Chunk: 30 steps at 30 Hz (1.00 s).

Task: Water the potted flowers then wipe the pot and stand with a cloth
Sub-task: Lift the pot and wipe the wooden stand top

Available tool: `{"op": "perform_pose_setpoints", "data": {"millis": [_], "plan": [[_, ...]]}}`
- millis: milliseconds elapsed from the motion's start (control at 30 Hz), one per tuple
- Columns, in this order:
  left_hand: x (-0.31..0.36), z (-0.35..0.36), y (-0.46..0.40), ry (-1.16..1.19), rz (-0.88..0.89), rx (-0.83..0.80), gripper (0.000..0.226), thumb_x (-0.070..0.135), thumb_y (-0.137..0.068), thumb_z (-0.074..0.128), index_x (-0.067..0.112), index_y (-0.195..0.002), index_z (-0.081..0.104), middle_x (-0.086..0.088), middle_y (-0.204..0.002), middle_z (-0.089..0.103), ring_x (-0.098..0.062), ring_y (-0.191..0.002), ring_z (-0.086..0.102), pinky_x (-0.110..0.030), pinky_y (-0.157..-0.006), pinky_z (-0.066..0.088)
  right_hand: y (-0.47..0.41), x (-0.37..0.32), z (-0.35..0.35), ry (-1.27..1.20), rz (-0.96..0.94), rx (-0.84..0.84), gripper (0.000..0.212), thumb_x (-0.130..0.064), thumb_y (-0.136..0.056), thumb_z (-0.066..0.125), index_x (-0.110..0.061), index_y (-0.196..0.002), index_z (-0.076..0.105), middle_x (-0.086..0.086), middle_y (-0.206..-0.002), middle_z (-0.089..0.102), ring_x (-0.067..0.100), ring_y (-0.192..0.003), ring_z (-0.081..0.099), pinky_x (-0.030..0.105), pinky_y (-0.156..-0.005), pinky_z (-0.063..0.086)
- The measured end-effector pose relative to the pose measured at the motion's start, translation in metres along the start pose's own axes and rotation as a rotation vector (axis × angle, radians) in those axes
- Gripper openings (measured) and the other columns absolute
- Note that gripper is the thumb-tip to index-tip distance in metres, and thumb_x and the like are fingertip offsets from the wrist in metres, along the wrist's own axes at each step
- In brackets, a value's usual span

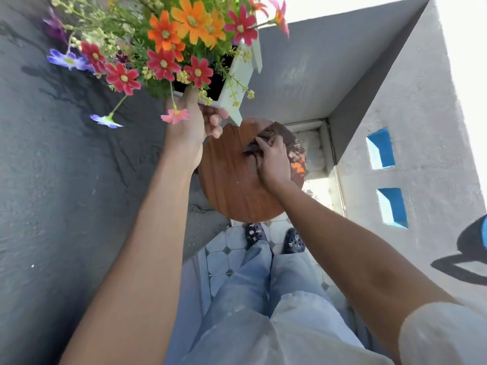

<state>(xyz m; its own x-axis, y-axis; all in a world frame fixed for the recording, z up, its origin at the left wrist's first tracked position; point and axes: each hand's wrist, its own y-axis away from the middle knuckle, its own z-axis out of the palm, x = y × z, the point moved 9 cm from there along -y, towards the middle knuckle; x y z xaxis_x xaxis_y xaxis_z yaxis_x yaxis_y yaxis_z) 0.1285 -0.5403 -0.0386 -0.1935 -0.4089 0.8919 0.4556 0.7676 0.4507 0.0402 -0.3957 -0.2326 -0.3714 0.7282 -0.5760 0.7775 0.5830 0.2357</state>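
1. Both grips are closed on something: the left hand (pixel 191 122), at the centre of the frame, has its fingers wrapped under the edge of the pale pot (pixel 238 75) and holds it lifted and tilted, while the right hand (pixel 272 160) just to its right presses down with fingers curled over a dark brown cloth (pixel 274 134).
2. That cloth lies bunched on the round wooden top of the stand (pixel 229 177), toward its upper right edge; a lower corner of the pot hangs just above the top's far rim.
3. Bright flowers (pixel 168 43) in orange, red and purple fill the upper left of the frame, some stems drooping over the left wrist.
4. Judging by this, the step in hand is wiping the stand top while the pot is out of the way.
5. To do it well, I would say spread the cloth flatter under the palm, then work in overlapping passes from the far edge toward the near one, taking in the rim.
6. Keep the pot level in the left hand, since tilting it could spill wet soil or water onto the surface being cleaned.
7. Below, jeans and dark shoes (pixel 254 234) stand on a tiled floor (pixel 218 262), with a grey wall (pixel 355 61) close on the right.
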Motion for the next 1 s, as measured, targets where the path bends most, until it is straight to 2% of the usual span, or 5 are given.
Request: {"op": "perform_pose_setpoints", "data": {"millis": [367,600,733,833,1000], "plan": [[-0.011,0.020,0.009,-0.025,-0.026,-0.054,0.038,0.016,-0.102,0.030,0.010,-0.072,0.053,-0.014,-0.058,0.060,-0.012,-0.040,0.042,-0.021,-0.038,0.032,0.140,-0.026,0.073,0.105,-0.423,-0.282,0.048,-0.009,-0.091,0.062,-0.020,-0.137,0.056,0.016,-0.114,0.046,0.036,-0.102,0.048,0.046,-0.054,0.055],[-0.008,0.021,0.012,-0.042,-0.017,-0.061,0.037,0.014,-0.101,0.030,0.010,-0.071,0.052,-0.016,-0.058,0.059,-0.013,-0.040,0.041,-0.022,-0.038,0.032,0.061,0.086,-0.026,0.101,-0.056,-0.067,0.037,-0.026,-0.095,0.056,-0.029,-0.132,0.058,0.014,-0.125,0.054,0.030,-0.103,0.059,0.025,-0.079,0.051],[-0.005,0.020,0.014,-0.023,-0.019,-0.046,0.039,0.015,-0.101,0.030,0.009,-0.071,0.053,-0.015,-0.058,0.059,-0.013,-0.040,0.042,-0.022,-0.038,0.032,0.032,0.088,-0.059,-0.068,0.152,0.050,0.008,-0.019,-0.088,0.046,-0.027,-0.087,0.048,0.000,-0.092,0.055,0.017,-0.087,0.052,0.031,-0.073,0.047],[-0.003,0.017,0.017,-0.010,-0.019,-0.036,0.040,0.016,-0.102,0.029,0.009,-0.070,0.053,-0.014,-0.057,0.059,-0.012,-0.039,0.042,-0.021,-0.037,0.032,0.035,0.069,-0.067,-0.148,0.208,0.027,0.018,-0.021,-0.092,0.059,-0.016,-0.109,0.056,0.002,-0.096,0.058,0.011,-0.086,0.051,0.028,-0.079,0.046],[-0.001,0.008,0.019,-0.002,-0.026,-0.003,0.041,0.017,-0.103,0.029,0.009,-0.071,0.054,-0.014,-0.059,0.058,-0.011,-0.039,0.042,-0.021,-0.037,0.031,0.045,0.009,-0.087,-0.325,-0.061,-0.034,0.032,-0.026,-0.095,0.058,-0.036,-0.126,0.063,-0.011,-0.121,0.060,0.010,-0.113,0.042,0.017,-0.097,0.023]]}}
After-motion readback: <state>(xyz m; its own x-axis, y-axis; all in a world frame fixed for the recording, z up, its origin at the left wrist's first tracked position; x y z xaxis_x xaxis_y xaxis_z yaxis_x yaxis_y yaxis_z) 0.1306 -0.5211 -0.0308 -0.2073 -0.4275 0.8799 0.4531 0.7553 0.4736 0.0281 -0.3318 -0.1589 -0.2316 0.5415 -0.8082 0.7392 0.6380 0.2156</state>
